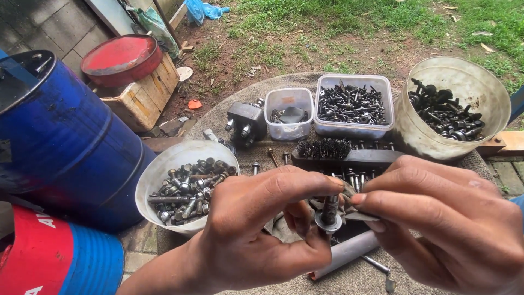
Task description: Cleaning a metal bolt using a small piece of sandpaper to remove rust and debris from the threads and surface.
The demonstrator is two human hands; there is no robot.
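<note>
Near centre, the left hand (pixel 256 229) pinches a flanged bolt (pixel 329 212) upright by its shank while the right hand (pixel 436 218) grips a grey rag (pixel 357 214) against it, both held over the tabletop (pixel 349 276); sorted fasteners fill a white bowl (pixel 158 172) left, clear tubs (pixel 353 104) and a bucket (pixel 491 93) far right, blue and red drums (pixel 71 142) at left

We see a dull grey metal bolt (pixel 329 210), translucent plastic tubs (pixel 289 113), a glossy painted drum (pixel 71 142) and rough wood crate (pixel 143 95).
</note>
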